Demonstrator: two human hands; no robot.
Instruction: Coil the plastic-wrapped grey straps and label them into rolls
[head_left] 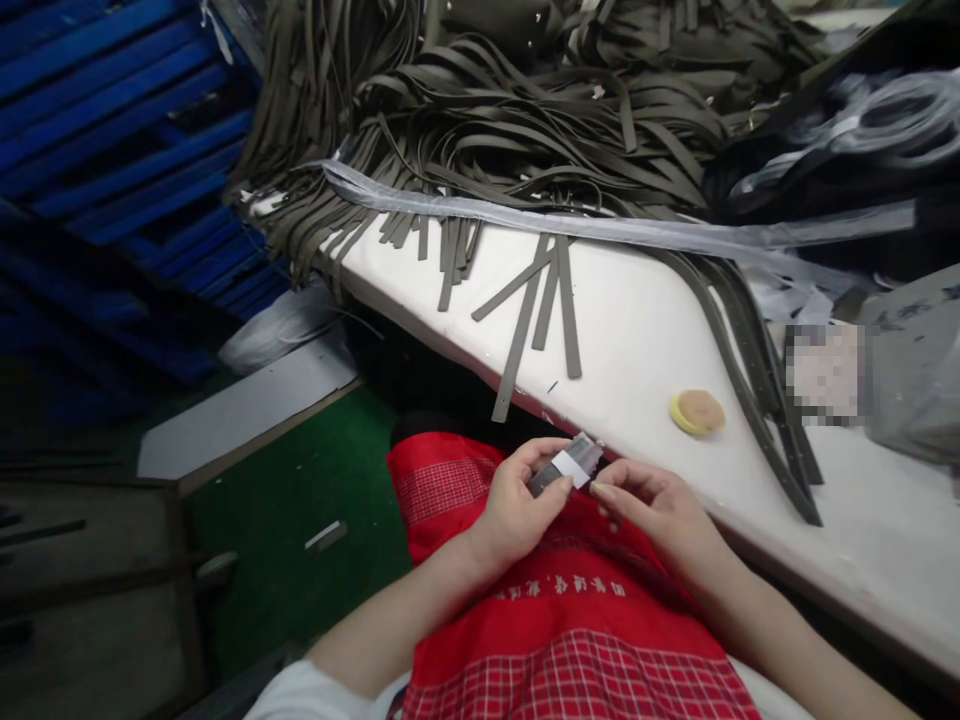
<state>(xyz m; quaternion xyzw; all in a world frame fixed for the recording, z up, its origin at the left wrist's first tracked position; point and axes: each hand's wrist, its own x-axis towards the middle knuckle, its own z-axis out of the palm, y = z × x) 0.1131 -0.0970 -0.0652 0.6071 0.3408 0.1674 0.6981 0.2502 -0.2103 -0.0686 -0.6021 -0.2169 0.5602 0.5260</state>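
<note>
My left hand (pixel 521 500) and my right hand (pixel 652 505) meet just below the near edge of the white table (pixel 645 330), over a red apron on my lap. Between them they pinch a short dark grey strip (pixel 568 466) with a white patch on it. The left hand's fingers curl round the strip's lower end. Thumb and forefinger of the right hand touch its upper end beside the white patch.
A large heap of dark grey straps (pixel 525 110) covers the far part of the table, with several loose ones (pixel 540 300) lying nearer. A round yellow sponge (pixel 696 411) sits right of centre. Blue pallets (pixel 112 150) stand at the left, green floor (pixel 300 520) below.
</note>
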